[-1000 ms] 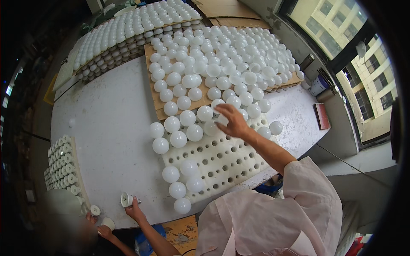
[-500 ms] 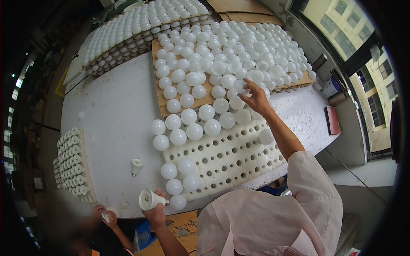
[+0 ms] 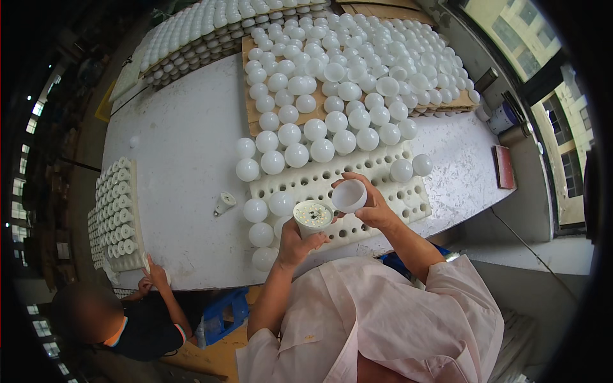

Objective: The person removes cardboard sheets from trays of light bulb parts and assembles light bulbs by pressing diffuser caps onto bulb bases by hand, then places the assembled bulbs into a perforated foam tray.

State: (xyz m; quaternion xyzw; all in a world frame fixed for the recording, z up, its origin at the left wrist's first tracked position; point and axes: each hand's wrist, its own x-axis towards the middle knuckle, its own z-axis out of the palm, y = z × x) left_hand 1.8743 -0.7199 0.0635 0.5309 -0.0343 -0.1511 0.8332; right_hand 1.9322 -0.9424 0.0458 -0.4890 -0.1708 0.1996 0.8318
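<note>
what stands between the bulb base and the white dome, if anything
No separate object visibly stands between the bulb base in the left hand and the white dome in the right hand; only fingertips show by the base's right edge.

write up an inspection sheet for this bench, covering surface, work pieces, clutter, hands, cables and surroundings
Surface: white tabletop, scuffed toward the right.
Work pieces: LED bulb base, its board showing; white bulb cover, open side toward the camera; holed foam tray, partly filled with white globes.
Clutter: loose bulb base lying left of the foam tray; red box near the right edge.
Hands: left hand grips the LED bulb base; right hand grips the bulb cover.
Cables: thin dark line at lower right, possibly a cable; cannot tell.
Surroundings: co-worker at lower left, beside a tray of bulb bases; window at right.
</note>
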